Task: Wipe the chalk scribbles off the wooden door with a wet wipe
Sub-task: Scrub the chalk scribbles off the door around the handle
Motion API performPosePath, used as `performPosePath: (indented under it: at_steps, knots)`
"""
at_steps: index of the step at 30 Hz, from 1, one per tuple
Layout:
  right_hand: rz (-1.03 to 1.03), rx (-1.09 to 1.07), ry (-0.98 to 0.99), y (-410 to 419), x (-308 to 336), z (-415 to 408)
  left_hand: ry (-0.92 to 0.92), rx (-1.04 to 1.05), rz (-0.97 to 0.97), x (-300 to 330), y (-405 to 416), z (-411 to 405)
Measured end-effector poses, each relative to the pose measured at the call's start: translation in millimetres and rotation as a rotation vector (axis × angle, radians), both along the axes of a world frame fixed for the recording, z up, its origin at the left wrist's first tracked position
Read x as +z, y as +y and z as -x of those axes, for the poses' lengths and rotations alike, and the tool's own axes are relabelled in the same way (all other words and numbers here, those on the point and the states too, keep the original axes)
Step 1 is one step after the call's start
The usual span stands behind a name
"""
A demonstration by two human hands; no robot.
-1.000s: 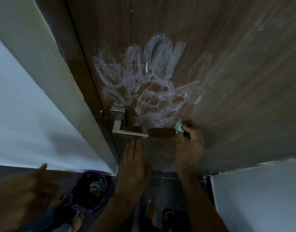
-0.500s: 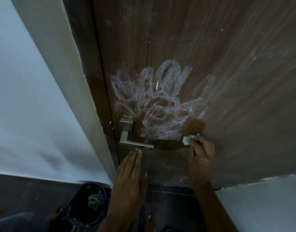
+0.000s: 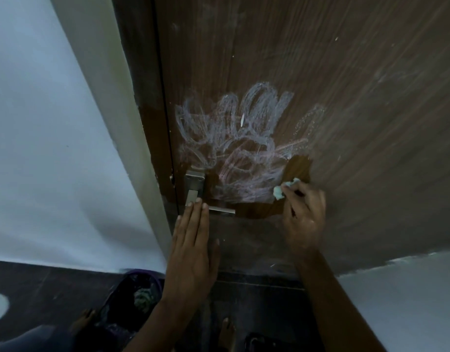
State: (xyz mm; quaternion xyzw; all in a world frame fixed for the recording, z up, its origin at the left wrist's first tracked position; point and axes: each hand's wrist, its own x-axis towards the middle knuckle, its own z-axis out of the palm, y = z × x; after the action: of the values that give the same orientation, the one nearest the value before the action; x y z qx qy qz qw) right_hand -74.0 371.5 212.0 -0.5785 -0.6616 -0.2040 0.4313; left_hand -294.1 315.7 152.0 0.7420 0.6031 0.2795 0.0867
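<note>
Right hand (image 3: 304, 214) is closed around a balled-up wet wipe (image 3: 282, 189), pale blue-green, pinched under the fingertips and pressed to the wooden door (image 3: 346, 97) at the lower right edge of the chalk scribbles (image 3: 234, 143). Left hand (image 3: 192, 250) is open and flat against the door below the handle (image 3: 196, 196), fingertips touching the lever — holding nothing, apparently bracing the panel.

Wipe: judged light, soft, fully compressible; no stiffness of its own, so pressure must come from the fingertips behind it. Wadded this small, the contact patch is narrow. Wet, so likely slippery between fingers; a pinch with part of the wad protruding, as now, seems the right hold.

Door: rigid, smooth laminate look. Darker, glossy patches just above the wipe and along under the scribbles appear damp and chalk-free — chalk seems to lift readily when wetted.

Most of the scribble is uncleared: white loops above, pinkish strokes lower. Faint hazy smear to the right; may need a clean face of the wipe.
</note>
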Motion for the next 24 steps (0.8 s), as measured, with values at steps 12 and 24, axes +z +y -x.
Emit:
performPosePath:
  at_steps: [12, 24]
  knots:
    - [-0.066, 0.054, -0.025, 10, 11, 12, -0.087, 0.013, 0.042, 5, 5, -3]
    - [-0.374, 0.067, 0.13, 35, 83, 19, -0.191, 0.004, 0.038, 23, 5, -2]
